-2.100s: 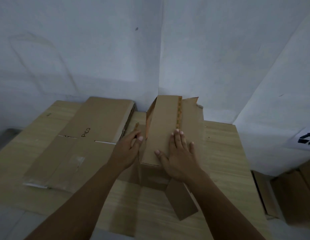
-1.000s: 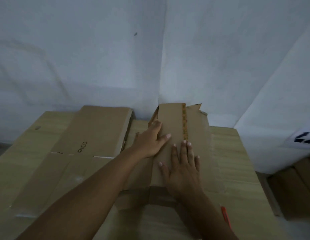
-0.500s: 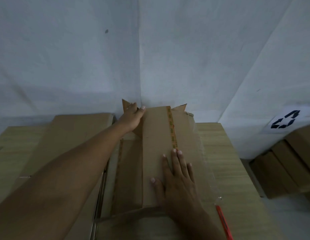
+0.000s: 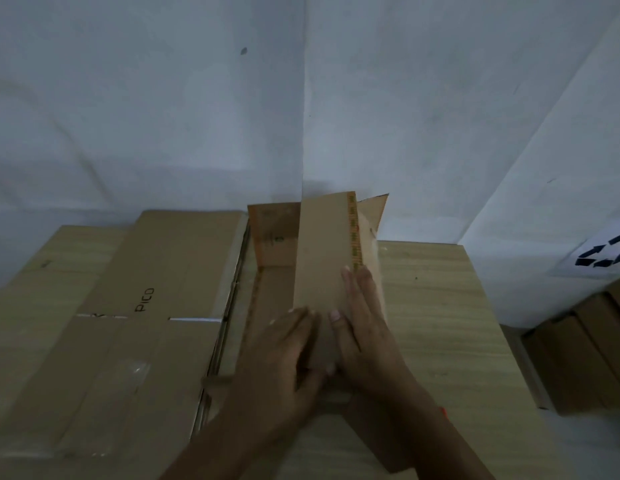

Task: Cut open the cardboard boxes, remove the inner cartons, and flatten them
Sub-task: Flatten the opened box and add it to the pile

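Observation:
A brown cardboard box (image 4: 322, 258) lies on the wooden table (image 4: 440, 306), pressed mostly flat, with a strip of yellow printed tape along its top panel. Its far flap (image 4: 272, 233) stands upright by the wall. My right hand (image 4: 367, 334) lies flat on the top panel with straight fingers. My left hand (image 4: 284, 351) presses the box's near left part, fingers extended beside the right hand. A red-orange tool (image 4: 444, 412) peeks out by my right forearm; most of it is hidden.
A stack of flattened cartons (image 4: 128, 323), the top one printed PICO, covers the table's left half. White walls meet in a corner right behind the box. More cardboard boxes (image 4: 585, 351) sit on the floor at the right, under a recycling sign (image 4: 606, 254).
My left hand has come back from the box's far flap to the near part, beside my right hand. That far flap now stands upright. The box lies flatter than two seconds ago.

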Demonstrator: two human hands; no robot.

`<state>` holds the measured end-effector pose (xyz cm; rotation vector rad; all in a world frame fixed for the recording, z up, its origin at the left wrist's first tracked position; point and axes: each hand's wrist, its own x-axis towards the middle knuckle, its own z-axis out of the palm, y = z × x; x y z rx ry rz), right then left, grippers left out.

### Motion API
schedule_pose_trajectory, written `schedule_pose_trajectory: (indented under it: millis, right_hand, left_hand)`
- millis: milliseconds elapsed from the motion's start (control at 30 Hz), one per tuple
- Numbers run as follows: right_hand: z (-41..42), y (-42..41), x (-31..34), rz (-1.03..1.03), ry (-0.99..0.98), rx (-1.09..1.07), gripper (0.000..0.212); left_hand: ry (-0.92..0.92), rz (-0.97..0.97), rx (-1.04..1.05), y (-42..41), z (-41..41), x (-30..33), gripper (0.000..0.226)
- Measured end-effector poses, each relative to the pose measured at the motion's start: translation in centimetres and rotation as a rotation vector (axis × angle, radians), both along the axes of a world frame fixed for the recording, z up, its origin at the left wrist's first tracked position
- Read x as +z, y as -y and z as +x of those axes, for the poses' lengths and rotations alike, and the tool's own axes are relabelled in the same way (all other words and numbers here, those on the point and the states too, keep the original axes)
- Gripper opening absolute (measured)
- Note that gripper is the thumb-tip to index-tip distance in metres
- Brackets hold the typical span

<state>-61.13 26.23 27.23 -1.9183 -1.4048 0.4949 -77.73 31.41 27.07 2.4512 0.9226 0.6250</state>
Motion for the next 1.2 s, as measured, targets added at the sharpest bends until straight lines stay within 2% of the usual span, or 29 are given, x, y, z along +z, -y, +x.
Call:
schedule_pose_trajectory:
  millis: [67,167,233,300,367,400,433,500,567,600,667,767,900,1000,1200]
  right_hand:
    - [0.0,0.0,0.8,0.027,-0.032,0.020,0.070]
    - [0.4,0.2,1.5,0.014,-0.030,0.051,0.089]
    - [0.9,0.8,1.7,-0.111,0.004,0.053,0.104]
    - [1.5,1.7,2.1,-0.347,0.137,0.049,0.110]
    - [1.7,2.8,2.4,-0.518,0.376,0.045,0.088]
    - [1.8,3.2,2.5,-0.527,0.457,0.034,0.071]
    - [1.9,3.4,2.7,-0.508,0.499,0.016,0.059]
    - [1.6,3.8,3.1,-0.525,0.560,0.007,0.048]
    - [1.1,4.3,3.2,-0.519,0.630,0.024,0.042]
    - [1.0,4.6,3.3,-0.501,0.653,0.030,0.041]
    - [1.3,4.9,3.4,-0.490,0.639,0.057,0.042]
    - [2.7,4.8,3.2,-0.555,0.514,0.143,0.045]
    - [3.8,4.2,2.5,-0.559,0.488,0.166,0.048]
    - [4.1,3.0,0.8,-0.523,0.589,0.080,0.046]
    - [5.2,1.0,-5.1,-0.593,0.739,-0.101,0.051]
  left_hand:
    - [-0.012,0.111,0.015,0.6,0.4,-1.4,0.075]
    - [0.051,0.195,0.086,-0.5,1.0,-2.6,0.070]
    - [0.115,0.206,0.160,-1.7,1.3,-2.8,0.063]
    - [0.181,0.217,0.232,-2.8,1.7,-2.8,0.050]
    - [0.191,0.308,0.344,-3.3,1.9,-2.7,0.033]
    - [0.159,0.360,0.442,-3.4,1.9,-2.8,0.028]
    - [0.113,0.363,0.555,-3.6,1.7,-3.0,0.032]
    - [0.157,0.192,0.764,-4.1,1.2,-3.9,0.048]
    - [0.454,-0.076,0.843,-3.9,1.1,-4.1,0.053]
    - [0.615,-0.171,0.828,-3.7,1.1,-3.8,0.049]
    - [0.765,-0.228,0.821,-3.3,1.0,-2.6,0.034]
    - [0.745,-0.222,0.808,-3.4,0.4,-1.8,0.019]
    - [0.676,-0.276,0.833,-4.1,-0.7,-3.4,0.032]
    - [0.593,-0.355,0.808,-5.2,-0.7,-5.6,0.049]
    - [0.358,-0.469,0.722,-7.4,-0.3,-9.2,0.049]
